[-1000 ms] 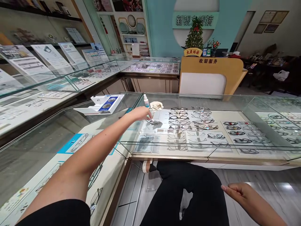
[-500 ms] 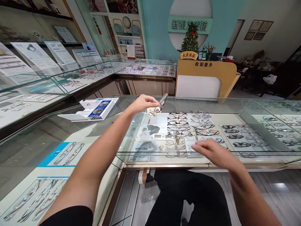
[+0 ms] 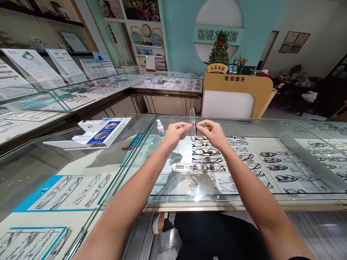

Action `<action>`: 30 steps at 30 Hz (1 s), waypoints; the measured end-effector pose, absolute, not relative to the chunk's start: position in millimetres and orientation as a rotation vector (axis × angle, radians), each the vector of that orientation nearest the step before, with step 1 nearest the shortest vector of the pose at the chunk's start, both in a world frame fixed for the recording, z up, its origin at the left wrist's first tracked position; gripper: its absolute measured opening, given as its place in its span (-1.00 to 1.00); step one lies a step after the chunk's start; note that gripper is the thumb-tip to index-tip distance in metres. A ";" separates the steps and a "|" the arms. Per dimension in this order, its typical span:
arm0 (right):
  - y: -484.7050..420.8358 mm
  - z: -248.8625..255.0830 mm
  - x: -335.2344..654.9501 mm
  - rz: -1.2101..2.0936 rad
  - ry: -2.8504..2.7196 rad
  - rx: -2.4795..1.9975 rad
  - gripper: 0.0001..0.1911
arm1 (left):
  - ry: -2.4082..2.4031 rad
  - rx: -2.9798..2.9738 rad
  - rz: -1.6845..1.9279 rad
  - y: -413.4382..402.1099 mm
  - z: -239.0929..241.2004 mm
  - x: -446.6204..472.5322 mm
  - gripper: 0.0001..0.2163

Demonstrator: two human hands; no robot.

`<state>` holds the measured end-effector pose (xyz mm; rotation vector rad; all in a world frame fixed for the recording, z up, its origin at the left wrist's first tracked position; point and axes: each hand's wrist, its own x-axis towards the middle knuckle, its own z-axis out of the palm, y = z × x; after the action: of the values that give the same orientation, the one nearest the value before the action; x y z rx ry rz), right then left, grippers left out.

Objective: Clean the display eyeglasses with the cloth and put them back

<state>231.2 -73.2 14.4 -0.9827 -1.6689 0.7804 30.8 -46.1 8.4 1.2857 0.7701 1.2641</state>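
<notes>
My left hand (image 3: 176,134) and my right hand (image 3: 213,133) are close together above the glass counter. Between them is a pair of eyeglasses (image 3: 192,115), turned nearly edge-on with one lens up. The left thumb and fingers pinch the frame near its middle. From the other side, my right fingertips are also closed on it. A small white bottle (image 3: 160,129) with a blue-marked label stands on the glass just left of my left hand. Under the glass, below my hands, several dark-framed eyeglasses (image 3: 202,152) lie in rows.
To the left, an opened white and blue box (image 3: 104,134) sits on the counter top. More eyeglasses (image 3: 277,167) are displayed under glass at the right. A yellow cashier desk (image 3: 264,85) with a plant (image 3: 219,48) stands beyond. The counter's front edge (image 3: 200,208) runs before my legs.
My right hand has come up and left to take hold of the eyeglasses too. The left hand has shifted slightly rightward, and the bottle shows. A crumpled cream item beside it is out of sight.
</notes>
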 end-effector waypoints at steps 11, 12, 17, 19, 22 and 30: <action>-83.3 5.8 232.7 0.786 -1.633 -0.962 -0.48 | 0.862 1.399 1.365 -48.2 -8.9 40.4 -0.50; -82.3 5.5 233.4 0.769 -1.636 -0.957 -0.49 | 0.864 1.411 1.388 -48.0 -9.3 40.2 -0.51; -78.1 3.8 238.5 0.689 -1.638 -0.972 -0.56 | 0.908 1.501 1.463 -45.3 -13.0 37.9 -0.59; -77.4 3.1 241.0 0.594 -1.643 -1.015 -0.61 | 0.930 1.555 1.519 -42.4 -14.6 36.3 -0.62; -77.3 1.8 244.2 0.355 -1.640 -1.140 -0.70 | 0.918 1.612 1.588 -37.6 -16.8 34.3 -0.62; -76.0 0.0 246.9 0.031 -1.491 -1.332 -0.71 | 0.875 1.678 1.480 -34.4 -21.5 31.7 -0.48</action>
<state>246.9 -76.0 0.0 -1.3318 -1.4908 0.0307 31.7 -34.4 -21.5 1.6780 0.8755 1.4805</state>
